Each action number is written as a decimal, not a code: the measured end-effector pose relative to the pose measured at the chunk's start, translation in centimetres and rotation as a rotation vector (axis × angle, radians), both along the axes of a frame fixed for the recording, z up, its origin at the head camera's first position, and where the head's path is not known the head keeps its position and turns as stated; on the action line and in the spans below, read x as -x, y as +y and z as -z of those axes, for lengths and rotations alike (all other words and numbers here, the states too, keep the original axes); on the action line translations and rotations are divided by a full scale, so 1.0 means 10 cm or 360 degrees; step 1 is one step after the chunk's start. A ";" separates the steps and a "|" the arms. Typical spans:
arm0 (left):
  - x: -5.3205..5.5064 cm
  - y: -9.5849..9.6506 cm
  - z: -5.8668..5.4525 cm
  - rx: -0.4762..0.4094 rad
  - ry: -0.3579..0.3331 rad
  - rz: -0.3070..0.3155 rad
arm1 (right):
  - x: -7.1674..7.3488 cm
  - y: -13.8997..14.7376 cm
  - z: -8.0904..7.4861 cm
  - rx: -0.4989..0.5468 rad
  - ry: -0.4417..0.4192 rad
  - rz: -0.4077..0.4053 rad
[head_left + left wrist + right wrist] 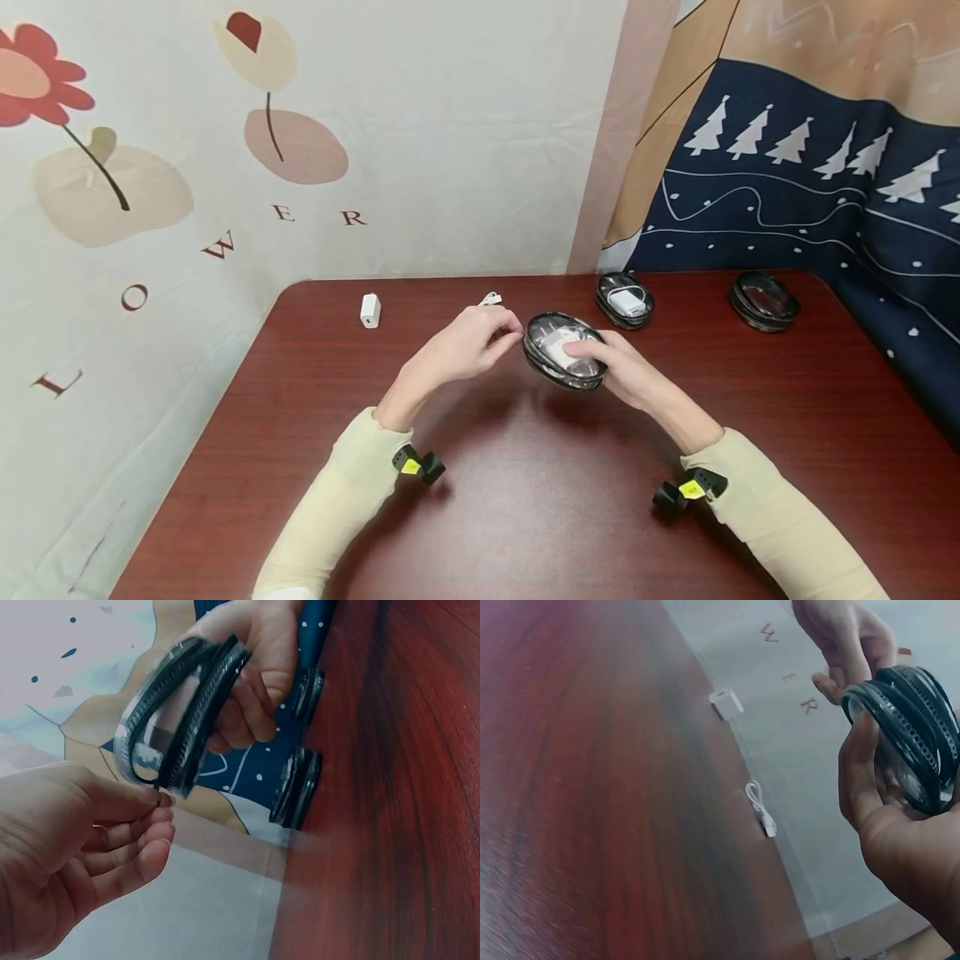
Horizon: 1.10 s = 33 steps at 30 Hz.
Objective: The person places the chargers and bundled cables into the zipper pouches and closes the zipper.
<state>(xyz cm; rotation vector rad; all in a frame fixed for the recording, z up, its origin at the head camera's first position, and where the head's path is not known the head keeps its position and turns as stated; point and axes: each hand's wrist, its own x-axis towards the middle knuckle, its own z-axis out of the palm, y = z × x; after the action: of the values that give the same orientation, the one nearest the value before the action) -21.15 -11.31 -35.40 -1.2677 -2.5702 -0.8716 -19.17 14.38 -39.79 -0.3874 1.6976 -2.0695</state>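
A round, clear zip case with black edging (553,365) is held above the table in my right hand (628,371), thumb on its top and fingers underneath. Something pale shows inside it, partly covered by the thumb. My left hand (467,342) is at the case's left edge. In the left wrist view its thumb and fingertips pinch a small zipper pull (159,796) at the case's rim. The right wrist view shows the zippered side of the case (911,735) resting in the curled right hand.
A white charger plug (371,311) stands at the table's back left. A white cable (760,810) lies coiled near the back edge, partly behind the left hand. Two more round cases sit at the back: one with a white plug and cable (626,302), another farther right (763,302).
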 end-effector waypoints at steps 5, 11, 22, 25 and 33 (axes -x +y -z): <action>-0.09 0.05 -0.03 0.0033 -0.0025 0.0025 | 0.04 0.02 -0.03 0.0041 -0.0027 0.0135; -0.16 0.17 0.01 0.0066 -0.0033 0.0078 | 0.04 -0.05 -0.01 0.0068 -0.0076 0.0289; -0.26 0.40 0.13 0.0099 -0.0013 0.0060 | 0.03 -0.19 0.06 0.0065 -0.0126 0.0525; -0.29 0.47 0.16 0.0110 -0.0018 0.0062 | 0.03 -0.22 0.07 0.0082 -0.0139 0.0546; -0.32 0.52 0.22 -0.0056 -0.0048 -0.0058 | 0.06 -0.21 0.06 0.0246 -0.0201 0.0568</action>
<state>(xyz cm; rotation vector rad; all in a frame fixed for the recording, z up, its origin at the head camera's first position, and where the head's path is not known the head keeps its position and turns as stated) -17.98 -6.11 -37.58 -1.2035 -2.5804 -0.9322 -19.73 12.24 -40.39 0.0055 1.6300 -2.4297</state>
